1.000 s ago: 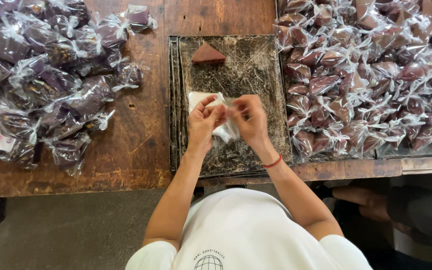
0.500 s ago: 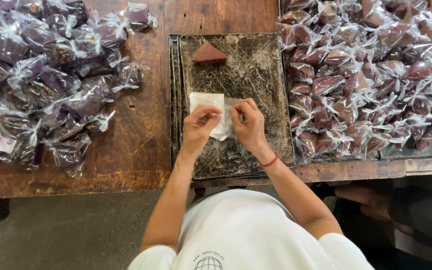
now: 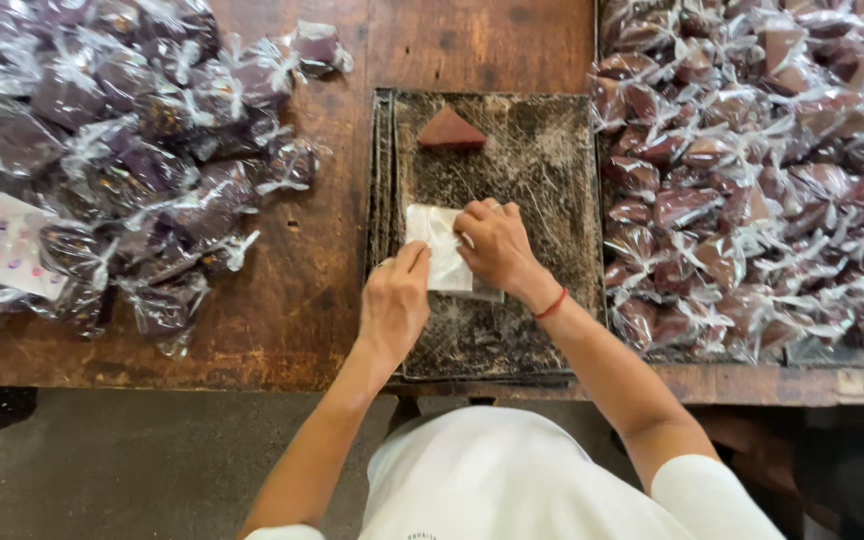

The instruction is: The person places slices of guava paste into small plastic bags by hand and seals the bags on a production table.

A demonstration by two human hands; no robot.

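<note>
From the head view, my left hand [image 3: 394,305] pinched the near edge of a clear plastic wrapper [image 3: 436,260] lying on the dark tray [image 3: 542,180], while my right hand [image 3: 492,243] pressed its curled fingers on it. A brown triangular sweet [image 3: 450,130] sat farther up the tray.

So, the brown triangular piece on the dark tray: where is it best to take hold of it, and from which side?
Probably from above, pinching the two slanted sides of the brown triangular piece near its wide base. It lies flat and alone at the far end of the dark tray, with bare tray around it. Both the left hand and right hand are busy on the white wrapper.
</note>
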